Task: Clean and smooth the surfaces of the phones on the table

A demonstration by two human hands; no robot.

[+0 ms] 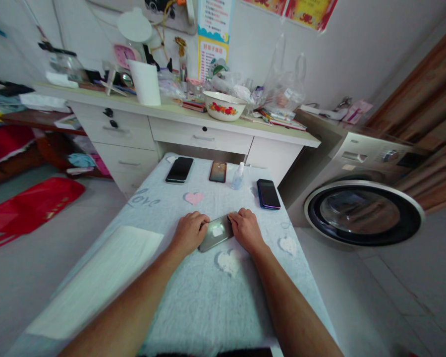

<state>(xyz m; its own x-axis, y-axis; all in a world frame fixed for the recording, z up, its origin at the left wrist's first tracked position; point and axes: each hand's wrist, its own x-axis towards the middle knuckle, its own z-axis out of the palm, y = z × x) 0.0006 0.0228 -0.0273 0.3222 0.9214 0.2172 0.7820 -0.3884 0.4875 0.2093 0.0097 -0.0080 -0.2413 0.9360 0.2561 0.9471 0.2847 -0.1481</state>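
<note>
Both hands grip a grey, glossy phone (216, 232) at its two ends, a little above or on the cloth-covered table. A pale patch, perhaps glare, shows on its upper face. My left hand (190, 232) is closed round the left end, its fingertips curled over the edge. At the right end, my right hand (247, 229) pinches the corner and covers part of it. Beyond the hands lie a black phone (180, 170), a smaller brown-backed phone (218, 171) and a dark phone with a purple-blue edge (268, 194). Between them stands a clear spray bottle (238, 176).
A folded white cloth or paper (100, 277) lies along the table's left side. Behind the table (208, 307) is a white desk (204, 136) bearing a flowered bowl (224, 106) and a white bin (144, 83). To the right stands a washing machine (357, 178).
</note>
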